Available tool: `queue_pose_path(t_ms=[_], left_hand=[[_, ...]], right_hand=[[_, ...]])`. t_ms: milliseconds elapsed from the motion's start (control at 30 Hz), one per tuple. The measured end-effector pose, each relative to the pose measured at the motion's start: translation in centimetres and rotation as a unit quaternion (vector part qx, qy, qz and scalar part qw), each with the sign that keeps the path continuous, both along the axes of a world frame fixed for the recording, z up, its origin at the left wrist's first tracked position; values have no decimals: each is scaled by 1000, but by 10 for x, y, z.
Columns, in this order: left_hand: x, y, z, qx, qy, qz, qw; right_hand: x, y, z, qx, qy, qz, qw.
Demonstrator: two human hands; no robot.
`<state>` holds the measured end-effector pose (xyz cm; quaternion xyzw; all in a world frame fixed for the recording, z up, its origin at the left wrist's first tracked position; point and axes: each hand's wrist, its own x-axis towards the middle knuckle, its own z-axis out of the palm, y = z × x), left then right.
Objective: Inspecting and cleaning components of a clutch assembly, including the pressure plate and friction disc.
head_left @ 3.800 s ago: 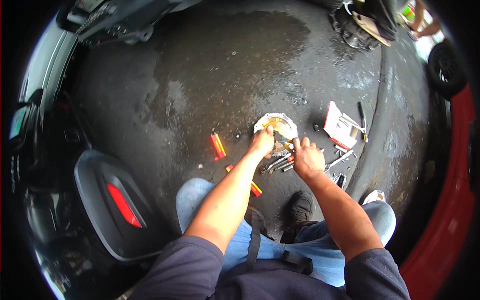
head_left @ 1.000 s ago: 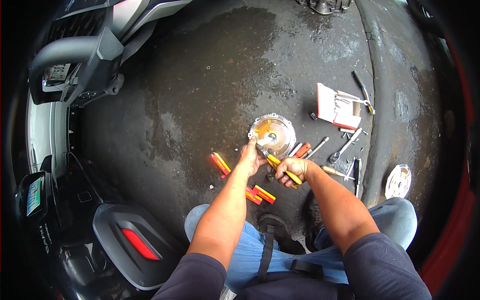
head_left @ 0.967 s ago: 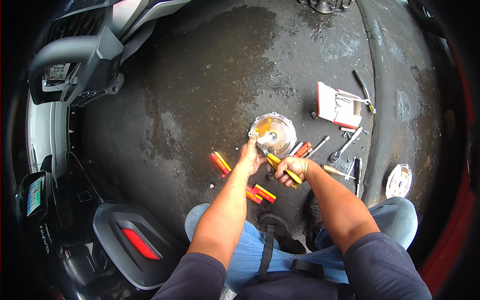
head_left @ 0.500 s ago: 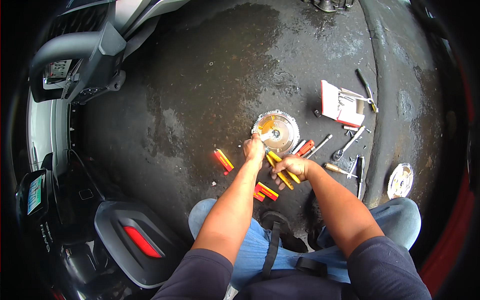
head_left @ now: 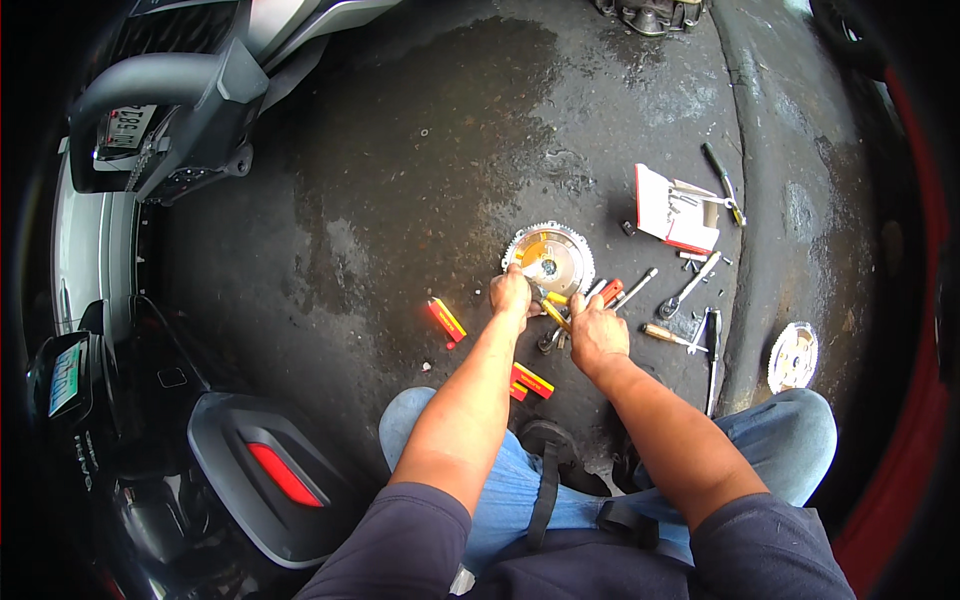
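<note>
**Yellow-handled metal pliers (head_left: 557, 316) in the bare right hand (head_left: 601, 335)!**

And there they are, on the near side of the toothed, silver metal disc (head_left: 573, 252) on the dark floor (head_left: 420, 200). The right hand's fingers are clamped on the handles. Over at the disc's near-left rim, the bare left hand (head_left: 511, 293) is bunched by the pliers' head; whether its fingers grip anything, I cannot tell. Off right, a silver ratchet (head_left: 689, 287) lies near an open white cardboard box with red edges (head_left: 657, 203).
</note>
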<state>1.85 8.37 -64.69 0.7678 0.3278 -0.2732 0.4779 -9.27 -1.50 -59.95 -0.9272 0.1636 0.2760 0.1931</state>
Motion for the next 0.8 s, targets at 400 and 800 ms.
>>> queue_pose_path(t_ms=[400, 800], left_hand=[[12, 9, 11, -9, -25, -130, 991], [19, 20, -20, -119, 11, -122, 985]], right_hand=[[8, -17, -13, 188, 67, -22, 980], [-1, -21, -35, 304, -32, -47, 951]])
